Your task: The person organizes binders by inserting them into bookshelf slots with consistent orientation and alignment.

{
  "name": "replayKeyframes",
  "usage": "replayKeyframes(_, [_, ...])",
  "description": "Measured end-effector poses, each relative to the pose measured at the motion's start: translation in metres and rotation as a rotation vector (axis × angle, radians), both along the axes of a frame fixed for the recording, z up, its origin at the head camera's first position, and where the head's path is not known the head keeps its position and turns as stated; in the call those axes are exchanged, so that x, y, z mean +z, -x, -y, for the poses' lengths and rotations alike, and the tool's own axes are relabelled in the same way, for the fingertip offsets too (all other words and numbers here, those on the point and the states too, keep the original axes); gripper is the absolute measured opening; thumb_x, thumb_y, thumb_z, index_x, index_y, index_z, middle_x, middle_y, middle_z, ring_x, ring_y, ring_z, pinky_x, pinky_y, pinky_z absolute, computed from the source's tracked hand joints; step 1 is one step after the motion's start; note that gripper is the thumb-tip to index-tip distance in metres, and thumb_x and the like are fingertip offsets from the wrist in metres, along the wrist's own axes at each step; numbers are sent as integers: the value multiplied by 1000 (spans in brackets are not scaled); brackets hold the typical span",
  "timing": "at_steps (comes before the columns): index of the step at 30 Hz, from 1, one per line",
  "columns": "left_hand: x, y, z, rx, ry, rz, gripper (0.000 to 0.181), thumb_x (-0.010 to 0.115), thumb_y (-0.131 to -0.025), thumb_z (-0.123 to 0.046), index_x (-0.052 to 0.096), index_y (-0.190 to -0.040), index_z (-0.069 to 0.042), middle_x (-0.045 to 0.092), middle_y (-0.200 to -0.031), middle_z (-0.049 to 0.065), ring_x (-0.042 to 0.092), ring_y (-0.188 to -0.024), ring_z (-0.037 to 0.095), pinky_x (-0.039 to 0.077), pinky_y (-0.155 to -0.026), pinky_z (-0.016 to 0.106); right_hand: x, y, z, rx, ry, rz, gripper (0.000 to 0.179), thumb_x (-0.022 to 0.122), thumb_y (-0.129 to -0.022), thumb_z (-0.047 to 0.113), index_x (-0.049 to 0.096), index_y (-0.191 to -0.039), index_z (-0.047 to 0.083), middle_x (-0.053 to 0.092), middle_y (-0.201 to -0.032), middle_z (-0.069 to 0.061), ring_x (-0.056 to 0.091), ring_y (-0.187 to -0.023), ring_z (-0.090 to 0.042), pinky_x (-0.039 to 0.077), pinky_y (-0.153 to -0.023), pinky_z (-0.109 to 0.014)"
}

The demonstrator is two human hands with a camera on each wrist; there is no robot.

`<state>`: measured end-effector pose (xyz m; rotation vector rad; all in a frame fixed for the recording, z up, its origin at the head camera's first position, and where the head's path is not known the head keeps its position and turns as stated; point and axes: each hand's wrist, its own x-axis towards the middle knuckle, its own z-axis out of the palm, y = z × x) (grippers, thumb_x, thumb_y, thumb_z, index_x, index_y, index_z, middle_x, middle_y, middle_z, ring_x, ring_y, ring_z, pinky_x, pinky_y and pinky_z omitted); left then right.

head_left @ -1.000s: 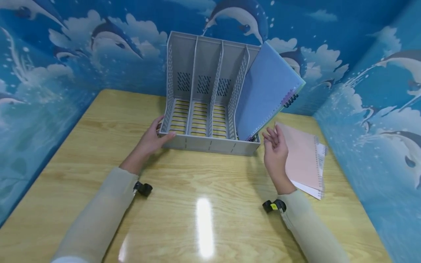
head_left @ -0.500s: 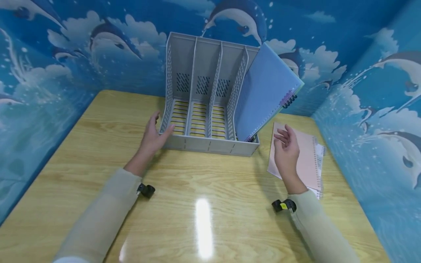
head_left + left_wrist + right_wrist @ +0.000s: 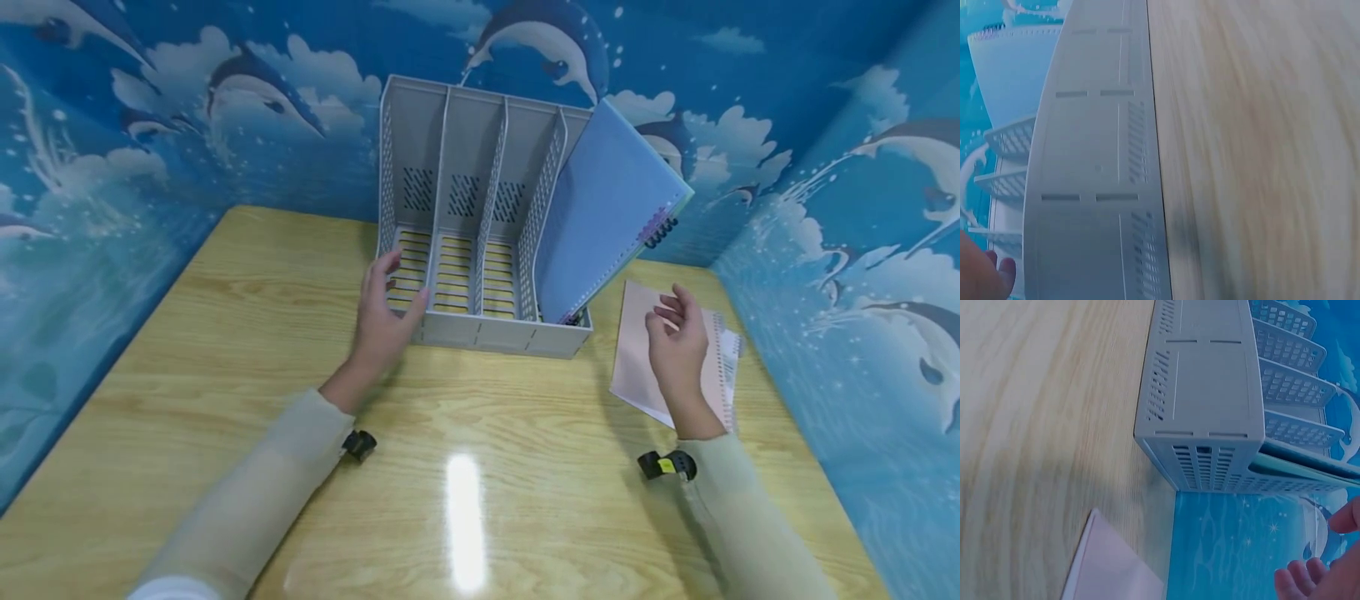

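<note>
- Head view: a gray file rack [image 3: 498, 333] with four compartments stands upright on a wood-grain table [image 3: 517, 442], its low front wall toward the person.
- Blue spiral notebook [image 3: 600, 217]: stands in the rack's rightmost compartment, tilted to the right, black coils along its near edge; a pale green edge shows behind it.
- Left hand [image 3: 381, 329]: thumb and fingers apart and gently curved, in front of the rack's leftmost compartment. Whether it touches the rack, I cannot tell.
- Right hand [image 3: 678, 346]: fingers loosely bent, thumb apart from them, over the pink notebook.
- Pink notebook [image 3: 633, 358]: lies flat on the table to the right of the rack, coils on its right side, white sheets [image 3: 730, 358] peeking out beneath.
- Both arms wear pale sleeves [image 3: 262, 492], with a small black camera at each wrist.
- Blue wall [image 3: 300, 183] behind: printed with dolphins, clouds and splashing water.
</note>
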<state>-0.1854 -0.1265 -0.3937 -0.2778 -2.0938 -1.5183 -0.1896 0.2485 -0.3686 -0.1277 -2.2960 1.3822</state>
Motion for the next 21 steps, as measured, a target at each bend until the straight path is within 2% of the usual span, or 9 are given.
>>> replayKeyframes(3, [0, -2, -10, -47, -15, -48, 58, 66, -88, -5, 41, -140, 0, 49, -128, 20, 46, -120, 33, 44, -100, 49, 2, 0, -4, -10, -19, 48, 52, 52, -97, 17, 39, -148, 12, 52, -133, -12, 52, -118, -23, 46, -98, -33])
replayKeyframes(7, [2, -8, -25, -106, -8, -50, 53, 67, -87, -2, 45, -135, 4, 52, -123, 20, 49, -115, 36, 48, -95, 47, 6, 2, -12, -30, -35, 110, 54, 52, -97, 19, 37, -149, 12, 50, -136, -12, 50, -121, -25, 45, -100, -34])
replayKeyframes(11, [7, -14, -41, -191, 17, -21, 51, 67, -88, -4, 47, -134, 3, 53, -126, 18, 51, -115, 33, 51, -93, 43, 12, 4, -23, -75, -51, 175, 57, 53, -97, 21, 34, -150, 13, 49, -139, -12, 48, -123, -25, 44, -102, -35])
replayKeyframes(14, [11, -16, -52, -286, -1, 2, 50, 66, -89, -3, 46, -135, 3, 52, -129, 19, 54, -114, 34, 53, -92, 42, 16, 5, -30, -107, -56, 225, 60, 53, -97, 23, 31, -151, 14, 46, -143, -12, 46, -126, -25, 43, -103, -35])
replayKeyframes(18, [10, -15, -67, -395, -1, 60, 49, 65, -91, -2, 45, -136, 1, 52, -131, 18, 57, -111, 32, 54, -91, 37, 15, 8, -36, -114, -55, 283, 63, 53, -97, 26, 27, -153, 14, 42, -147, -13, 43, -130, -27, 42, -105, -37])
replayKeyframes(21, [8, -15, -79, -452, 37, 122, 49, 64, -92, -6, 44, -137, 0, 55, -129, 16, 59, -110, 28, 54, -90, 31, 12, 10, -39, -103, -54, 313, 66, 53, -97, 28, 24, -154, 13, 39, -148, -14, 40, -132, -29, 41, -105, -41])
